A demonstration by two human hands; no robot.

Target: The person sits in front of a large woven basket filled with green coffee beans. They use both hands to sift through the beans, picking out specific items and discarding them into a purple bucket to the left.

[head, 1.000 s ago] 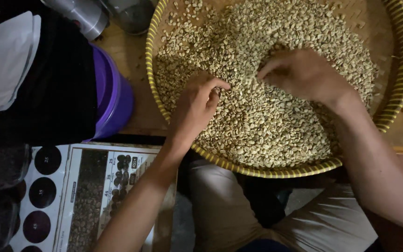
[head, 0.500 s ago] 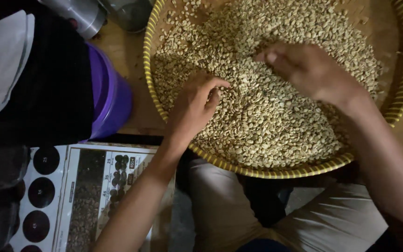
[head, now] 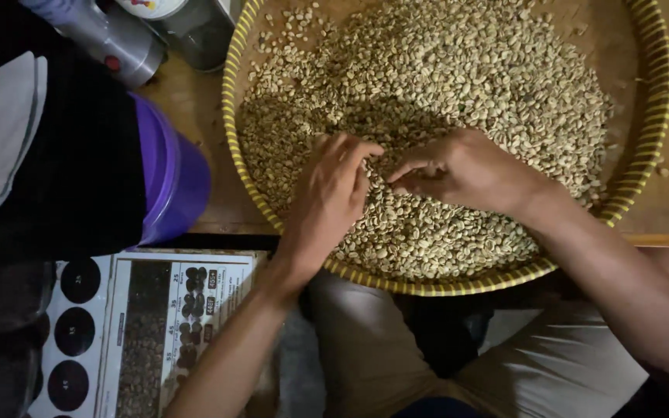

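Left of frame: purple tub [head: 172, 174]; upper left: metal canisters [head: 121, 42]; lower left: printed chart [head: 149, 333]; beneath: wooden table [head: 195, 108].

Dim warm light from above, soft shadows, murky dark left edge.

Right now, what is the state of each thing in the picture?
Basket: round, flat on the table, partly filled.
Beans: pale, loose, heaped in the basket.
Left hand: palm down, fingers in the beans.
Right hand: fingers bent, pinching among the beans.
Purple tub: upright, beside the basket.
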